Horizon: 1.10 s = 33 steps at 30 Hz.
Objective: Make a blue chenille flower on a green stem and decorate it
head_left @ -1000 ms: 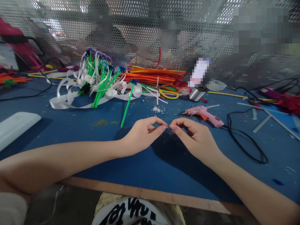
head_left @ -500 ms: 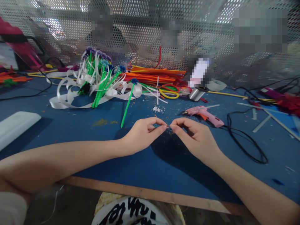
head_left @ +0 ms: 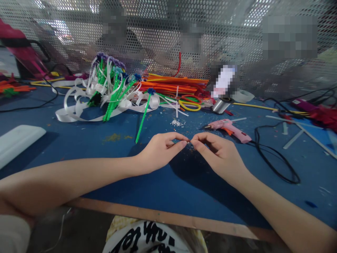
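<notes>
My left hand [head_left: 165, 149] and my right hand [head_left: 219, 153] meet fingertip to fingertip above the blue table [head_left: 147, 189]. Both are pinched, thumb against forefinger; whatever lies between the tips is too small to make out. Just beyond the fingers is a small pile of white beads [head_left: 177, 123]. A pink glue gun [head_left: 229, 130] lies on its side to the right of the beads. Left of the beads rests a single green pipe-cleaner stem with a blue flower head [head_left: 143, 117].
Behind lie a bunch of pipe-cleaner flowers [head_left: 112, 95] with white ribbon [head_left: 71, 114], orange pipe cleaners [head_left: 173, 84], a silver roll [head_left: 222, 105] and a phone [head_left: 223, 81]. A white case [head_left: 19, 142] is at left. The glue gun's black cord [head_left: 276, 165] loops at right. Perforated metal [head_left: 163, 38] stands behind.
Almost nothing differs. My fingertips have come very slightly closer together, still pinched in the same spot.
</notes>
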Each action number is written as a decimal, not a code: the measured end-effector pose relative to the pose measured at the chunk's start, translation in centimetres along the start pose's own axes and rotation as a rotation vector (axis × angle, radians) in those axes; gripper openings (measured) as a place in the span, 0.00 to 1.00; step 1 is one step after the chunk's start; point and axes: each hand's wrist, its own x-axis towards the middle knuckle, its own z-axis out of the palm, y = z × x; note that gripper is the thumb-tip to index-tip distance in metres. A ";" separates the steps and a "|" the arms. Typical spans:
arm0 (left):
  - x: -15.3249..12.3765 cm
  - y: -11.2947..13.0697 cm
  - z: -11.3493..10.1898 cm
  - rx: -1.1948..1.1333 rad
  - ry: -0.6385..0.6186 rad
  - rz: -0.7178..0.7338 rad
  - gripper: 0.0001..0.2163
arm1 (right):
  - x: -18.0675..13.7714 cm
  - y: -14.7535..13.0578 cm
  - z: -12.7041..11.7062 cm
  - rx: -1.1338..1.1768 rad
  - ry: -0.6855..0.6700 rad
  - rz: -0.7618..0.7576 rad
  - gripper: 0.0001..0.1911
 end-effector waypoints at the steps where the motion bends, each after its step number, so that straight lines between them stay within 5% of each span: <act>1: 0.0 0.0 0.0 0.000 0.001 0.004 0.14 | 0.0 0.0 0.0 0.002 0.001 0.004 0.10; 33: -0.1 0.0 -0.2 -0.037 -0.039 0.079 0.08 | 0.1 0.1 -0.1 -0.059 -0.003 -0.029 0.09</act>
